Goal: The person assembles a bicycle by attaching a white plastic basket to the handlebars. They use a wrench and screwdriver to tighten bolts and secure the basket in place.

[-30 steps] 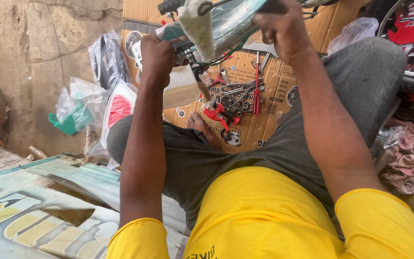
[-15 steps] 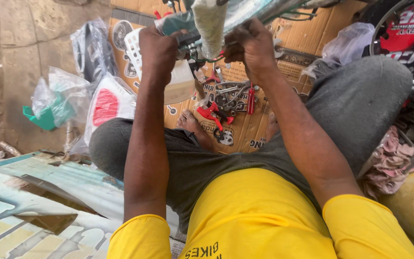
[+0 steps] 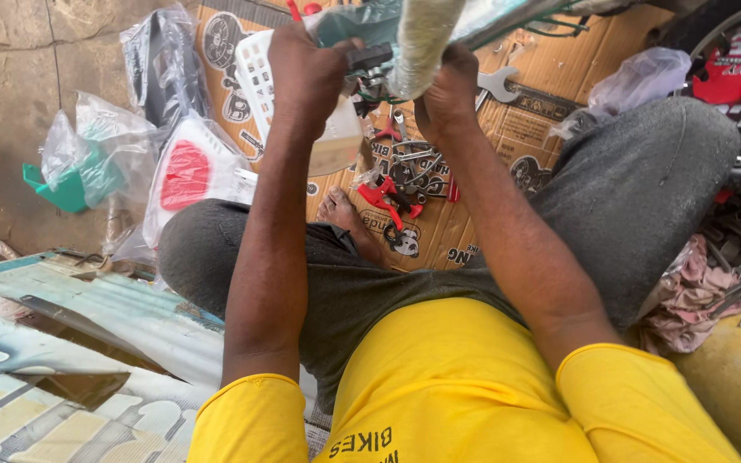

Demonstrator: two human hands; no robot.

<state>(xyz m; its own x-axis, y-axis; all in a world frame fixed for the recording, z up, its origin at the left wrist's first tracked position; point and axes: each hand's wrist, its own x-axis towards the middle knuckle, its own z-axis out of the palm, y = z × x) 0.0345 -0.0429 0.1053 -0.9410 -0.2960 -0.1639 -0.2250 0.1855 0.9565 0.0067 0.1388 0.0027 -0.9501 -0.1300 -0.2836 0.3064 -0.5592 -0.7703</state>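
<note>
Left hand (image 3: 306, 73) up at the frame top, fingers (image 3: 336, 47) curled tight around a small black part (image 3: 370, 57) on the teal wrapped bike frame (image 3: 362, 19) — clenched grip. Just beside it, right hand (image 3: 448, 90), fingers folded shut on the pale foam-wrapped tube (image 3: 422, 39), which hangs between both hands. Red pliers (image 3: 383, 195) and a spanner (image 3: 497, 83) lie on flattened cardboard (image 3: 559, 64) on the floor below. Versus half a second ago — hands sit closer together, and the right wrist has dropped lower on the tube.
</note>
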